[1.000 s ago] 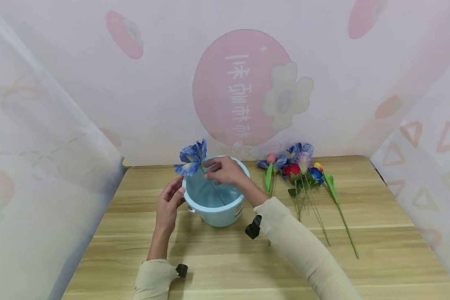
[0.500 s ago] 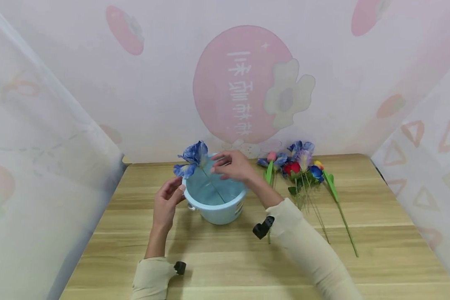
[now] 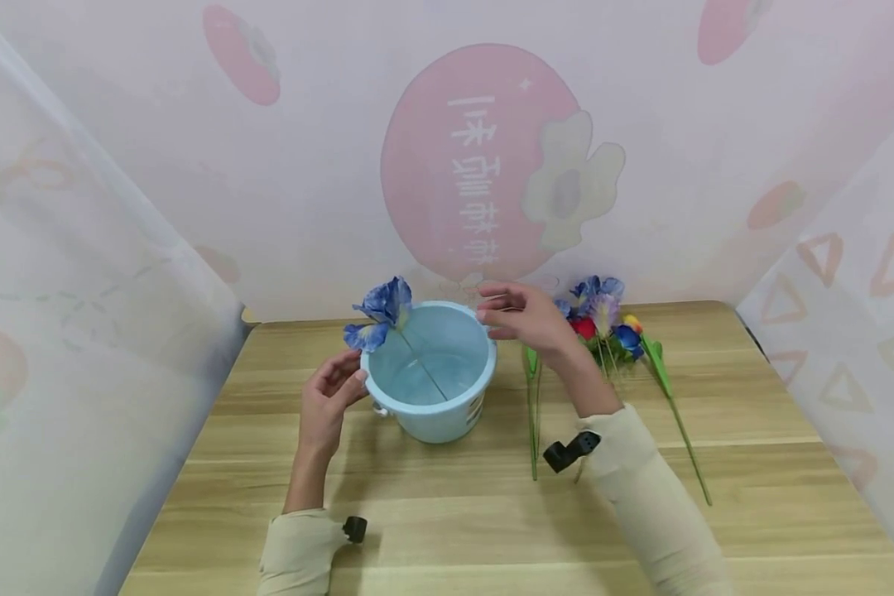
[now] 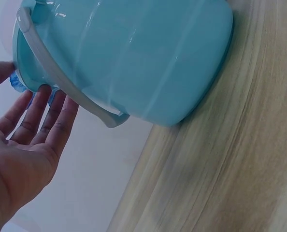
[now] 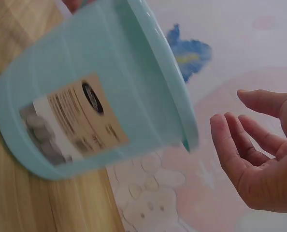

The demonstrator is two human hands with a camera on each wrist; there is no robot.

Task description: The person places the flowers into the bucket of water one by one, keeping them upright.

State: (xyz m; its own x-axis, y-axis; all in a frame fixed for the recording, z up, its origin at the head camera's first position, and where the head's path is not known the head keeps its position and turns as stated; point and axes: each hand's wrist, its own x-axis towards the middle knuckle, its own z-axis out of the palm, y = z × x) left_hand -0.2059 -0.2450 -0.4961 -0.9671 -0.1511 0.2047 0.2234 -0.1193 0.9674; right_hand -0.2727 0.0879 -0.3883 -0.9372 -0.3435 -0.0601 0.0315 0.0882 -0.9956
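Observation:
A light blue bucket (image 3: 425, 414) stands on the table, one blue iris (image 3: 383, 305) leaning in it with its bloom over the left rim. My left hand (image 3: 328, 401) rests at the bucket's left rim. Seen from the left wrist, its fingers (image 4: 60, 118) are fairly straight, their tips right at the rim beside the white handle (image 4: 51, 67). My right hand (image 3: 532, 319) hovers beyond the right rim and holds nothing. In the right wrist view its fingers (image 5: 225, 140) are loosely bent, apart from the bucket.
Artificial flowers lie to the right: purple and blue irises (image 3: 603, 310), a red rose (image 3: 584, 329), a blue rose (image 3: 629, 342) and a yellow-red tulip (image 3: 657, 368). My right hand and forearm cover part of them. The patterned back wall (image 3: 328, 207) rises behind the table (image 3: 432, 530).
My right hand has let go of the iris stem and moved right, out of the bucket toward the flowers. My left hand has stayed at the rim; the iris leans left in the bucket.

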